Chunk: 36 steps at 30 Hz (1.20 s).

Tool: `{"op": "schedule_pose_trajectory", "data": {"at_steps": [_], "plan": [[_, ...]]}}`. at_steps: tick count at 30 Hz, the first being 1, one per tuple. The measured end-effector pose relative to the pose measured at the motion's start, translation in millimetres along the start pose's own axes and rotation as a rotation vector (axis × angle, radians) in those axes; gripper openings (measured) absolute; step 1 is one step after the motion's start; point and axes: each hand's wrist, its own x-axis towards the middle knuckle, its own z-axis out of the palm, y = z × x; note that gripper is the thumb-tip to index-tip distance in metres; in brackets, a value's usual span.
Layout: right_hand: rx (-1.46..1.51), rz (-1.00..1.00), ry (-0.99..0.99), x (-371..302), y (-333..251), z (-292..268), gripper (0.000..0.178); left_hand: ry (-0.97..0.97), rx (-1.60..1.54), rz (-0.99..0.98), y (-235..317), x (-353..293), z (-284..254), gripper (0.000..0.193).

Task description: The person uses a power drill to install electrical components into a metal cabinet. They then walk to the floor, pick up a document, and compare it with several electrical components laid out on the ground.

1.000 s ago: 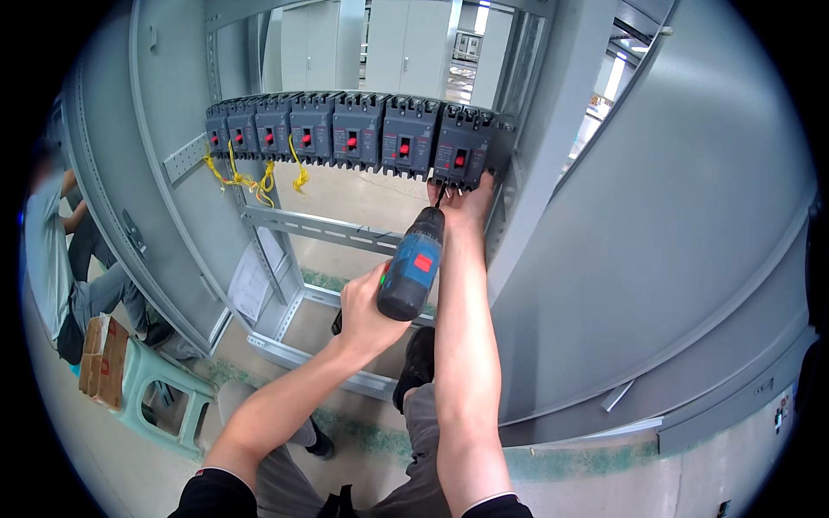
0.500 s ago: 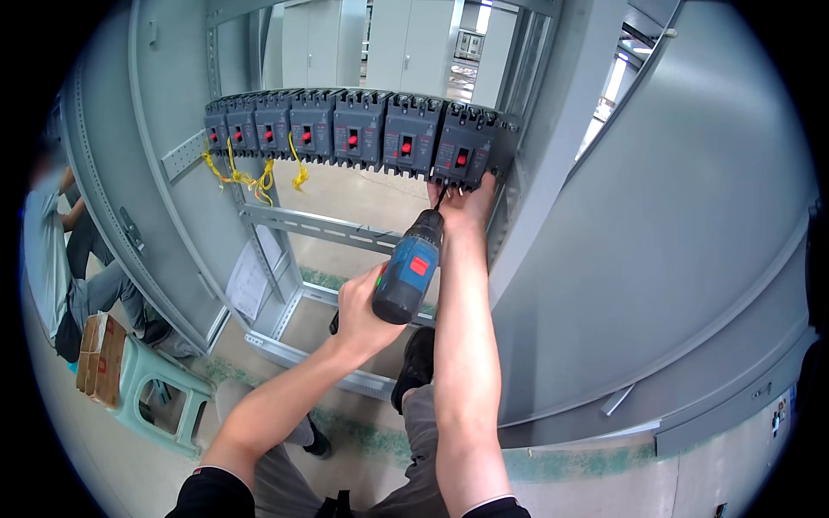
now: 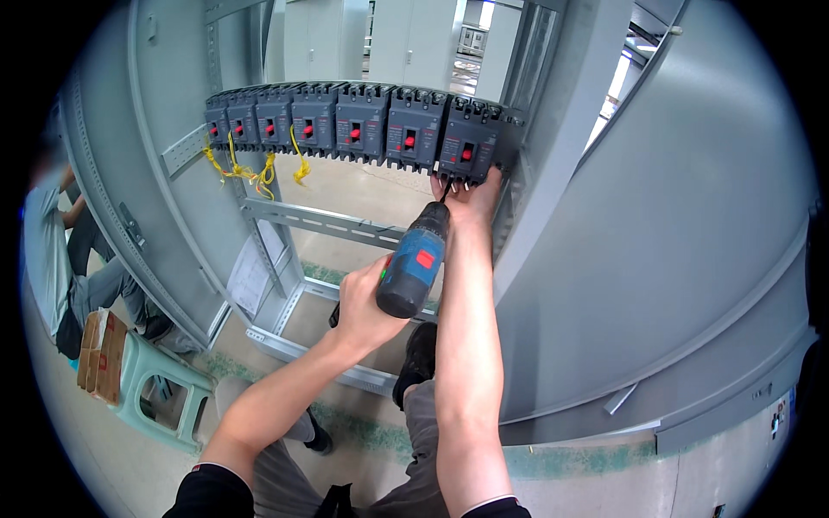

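A row of dark grey circuit breakers with red toggles spans the cabinet frame. My left hand (image 3: 367, 302) is closed round the handle of a blue and black cordless drill (image 3: 414, 268). Its thin black bit points up to the lower end of the rightmost circuit breaker (image 3: 469, 142); the exact contact point is hard to see. At that same lower end, my right hand (image 3: 471, 200) grips from below, thumb by the right side and fingers on the left. Parts of those fingers are hidden behind the breaker.
Yellow wires (image 3: 263, 177) hang from the left-hand breakers. A slotted crossbar (image 3: 332, 224) runs below the row. Large grey panels (image 3: 648, 259) stand to the right. A pale green stool (image 3: 160, 388) holds a cardboard box (image 3: 102, 356); another person (image 3: 52, 250) sits beyond, at far left.
The view has shifted slightly. The drill and both hands sit a little further right and up in the picture, with the bit still at the rightmost breaker's lower end.
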Motion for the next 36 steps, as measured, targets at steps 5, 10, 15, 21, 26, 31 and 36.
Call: {"op": "schedule_pose_trajectory", "data": {"at_steps": [5, 10, 15, 21, 26, 31, 36], "plan": [[-0.098, -0.100, 0.018, 0, 6, 1, 0.045, 0.045, 0.042, -0.039, 7, 2, -4, 0.024], [-0.246, -0.131, -0.151, 48, -12, -47, 0.041, -0.015, 0.098, -0.116, 24, 4, 2, 0.034], [-0.237, -0.191, -0.283, 76, -24, -63, 0.051, -0.003, 0.154, -0.133, 24, 0, 11, 0.033], [-0.185, -0.101, -0.290, 67, -22, -56, 0.051, 0.035, 0.122, -0.107, 19, -2, 12, 0.032], [-0.190, -0.138, -0.308, 55, -8, -50, 0.053, 0.039, 0.133, -0.118, 11, -5, 9, 0.033], [-0.495, -0.230, -0.370, 65, -26, -70, 0.038, 0.041, 0.071, -0.112, 20, -2, 25, 0.037], [-0.189, 0.019, -0.229, 30, 1, -39, 0.058, 0.108, 0.018, -0.067, 7, -5, 19, 0.036]]}}
